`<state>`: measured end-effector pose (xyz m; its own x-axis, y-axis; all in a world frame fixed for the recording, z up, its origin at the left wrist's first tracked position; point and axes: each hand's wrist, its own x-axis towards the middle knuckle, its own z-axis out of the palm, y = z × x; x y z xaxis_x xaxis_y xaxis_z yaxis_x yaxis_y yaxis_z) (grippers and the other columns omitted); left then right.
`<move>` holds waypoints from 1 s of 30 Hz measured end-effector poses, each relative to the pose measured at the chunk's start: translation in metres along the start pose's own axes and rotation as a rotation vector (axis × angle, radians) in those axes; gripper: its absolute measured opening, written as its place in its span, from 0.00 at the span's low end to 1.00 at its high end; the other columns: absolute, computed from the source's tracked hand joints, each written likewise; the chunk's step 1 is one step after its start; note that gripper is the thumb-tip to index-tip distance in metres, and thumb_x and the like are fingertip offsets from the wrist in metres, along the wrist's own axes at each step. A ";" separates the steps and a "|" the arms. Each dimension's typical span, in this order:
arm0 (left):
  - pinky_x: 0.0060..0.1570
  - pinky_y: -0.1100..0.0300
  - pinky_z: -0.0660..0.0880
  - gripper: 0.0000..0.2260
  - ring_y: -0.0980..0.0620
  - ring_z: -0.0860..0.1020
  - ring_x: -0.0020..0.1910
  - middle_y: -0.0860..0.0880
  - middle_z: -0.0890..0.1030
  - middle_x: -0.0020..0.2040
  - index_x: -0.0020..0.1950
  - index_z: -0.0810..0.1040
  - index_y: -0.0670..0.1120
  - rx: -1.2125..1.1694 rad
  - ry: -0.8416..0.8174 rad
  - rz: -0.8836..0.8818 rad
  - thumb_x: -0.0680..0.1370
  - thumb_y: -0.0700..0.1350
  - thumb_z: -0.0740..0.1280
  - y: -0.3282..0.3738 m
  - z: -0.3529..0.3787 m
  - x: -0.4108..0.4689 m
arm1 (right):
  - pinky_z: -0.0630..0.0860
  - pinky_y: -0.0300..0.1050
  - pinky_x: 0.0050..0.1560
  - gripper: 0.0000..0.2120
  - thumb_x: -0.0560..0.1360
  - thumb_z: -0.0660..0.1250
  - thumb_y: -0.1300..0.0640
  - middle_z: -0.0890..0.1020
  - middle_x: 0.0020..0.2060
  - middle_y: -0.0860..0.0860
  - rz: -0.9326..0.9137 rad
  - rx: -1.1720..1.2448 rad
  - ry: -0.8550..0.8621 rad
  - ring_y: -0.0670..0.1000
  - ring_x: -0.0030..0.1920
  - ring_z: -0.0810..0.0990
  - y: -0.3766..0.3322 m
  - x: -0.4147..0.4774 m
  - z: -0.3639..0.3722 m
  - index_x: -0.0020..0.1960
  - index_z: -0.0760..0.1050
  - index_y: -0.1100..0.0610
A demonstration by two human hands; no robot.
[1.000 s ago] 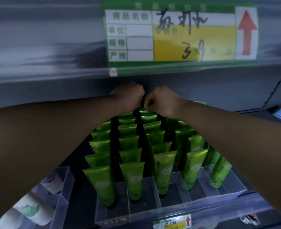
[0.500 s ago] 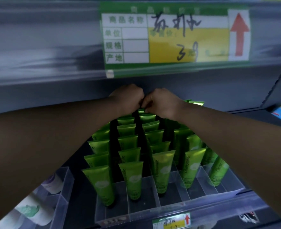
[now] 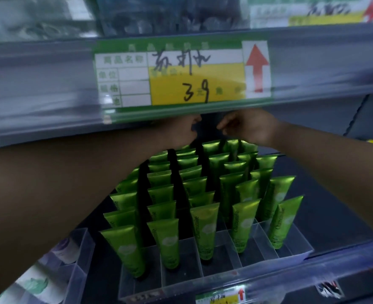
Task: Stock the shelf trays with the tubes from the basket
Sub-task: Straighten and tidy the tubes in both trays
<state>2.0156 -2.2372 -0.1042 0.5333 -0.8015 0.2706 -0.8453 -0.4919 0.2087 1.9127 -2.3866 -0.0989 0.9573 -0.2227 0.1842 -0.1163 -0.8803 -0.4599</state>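
Both hands have drawn apart since half a second ago, when their knuckles touched; a dark gap now shows between them. Head view: the left hand and right hand hover at twelve o'clock of the clear tray, just under the price label. Each has its fingers curled in, and no tube shows in either. Green tubes stand upright in the tray's lanes, with room at six o'clock. The basket is out of sight. Best to withdraw clear of the rear tube tops, then load front slots cap-down.
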 end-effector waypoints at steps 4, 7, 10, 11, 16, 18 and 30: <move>0.56 0.61 0.72 0.13 0.47 0.78 0.56 0.44 0.81 0.57 0.59 0.78 0.41 -0.023 -0.011 -0.013 0.75 0.40 0.67 0.012 0.008 0.010 | 0.67 0.32 0.47 0.11 0.74 0.67 0.64 0.83 0.52 0.53 -0.033 -0.140 0.022 0.46 0.50 0.77 0.013 -0.005 -0.002 0.55 0.81 0.58; 0.51 0.61 0.73 0.10 0.47 0.80 0.52 0.44 0.83 0.52 0.53 0.82 0.41 0.016 -0.036 0.000 0.72 0.40 0.70 0.020 0.014 0.015 | 0.64 0.30 0.48 0.12 0.74 0.67 0.64 0.82 0.56 0.52 -0.111 -0.248 0.043 0.51 0.57 0.79 0.017 -0.010 -0.001 0.56 0.81 0.57; 0.49 0.62 0.72 0.09 0.48 0.80 0.51 0.46 0.84 0.51 0.51 0.83 0.43 0.044 -0.044 -0.038 0.71 0.40 0.72 0.023 0.020 0.017 | 0.69 0.39 0.57 0.13 0.73 0.66 0.65 0.82 0.55 0.54 -0.195 -0.340 0.029 0.55 0.57 0.79 0.016 -0.005 0.005 0.56 0.81 0.57; 0.48 0.62 0.72 0.09 0.48 0.81 0.51 0.46 0.84 0.50 0.50 0.84 0.44 0.046 -0.043 -0.050 0.71 0.39 0.72 0.023 0.022 0.018 | 0.71 0.42 0.57 0.14 0.72 0.66 0.66 0.82 0.55 0.55 -0.214 -0.370 0.010 0.56 0.57 0.79 0.016 -0.002 0.009 0.55 0.81 0.57; 0.48 0.60 0.73 0.07 0.46 0.81 0.50 0.44 0.84 0.49 0.48 0.84 0.45 0.083 -0.044 -0.070 0.71 0.38 0.71 0.024 0.028 0.022 | 0.75 0.50 0.57 0.14 0.70 0.65 0.67 0.83 0.51 0.56 -0.252 -0.470 -0.049 0.58 0.54 0.80 0.021 0.010 0.024 0.51 0.82 0.55; 0.48 0.58 0.75 0.07 0.45 0.81 0.49 0.43 0.84 0.48 0.47 0.84 0.45 0.087 -0.043 -0.090 0.71 0.37 0.70 0.022 0.030 0.023 | 0.76 0.50 0.55 0.12 0.70 0.66 0.65 0.83 0.50 0.56 -0.252 -0.452 -0.036 0.58 0.52 0.80 0.023 0.011 0.025 0.49 0.82 0.54; 0.39 0.57 0.70 0.04 0.40 0.80 0.49 0.39 0.82 0.46 0.44 0.81 0.42 0.163 -0.008 -0.124 0.73 0.41 0.68 0.022 0.029 0.025 | 0.74 0.45 0.55 0.07 0.71 0.69 0.64 0.84 0.49 0.53 -0.221 -0.248 -0.001 0.54 0.52 0.81 0.011 0.014 0.031 0.48 0.82 0.58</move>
<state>2.0097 -2.2778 -0.1198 0.6336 -0.7339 0.2447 -0.7680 -0.6348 0.0845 1.9328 -2.3857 -0.1286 0.9669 -0.0142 0.2548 0.0337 -0.9826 -0.1829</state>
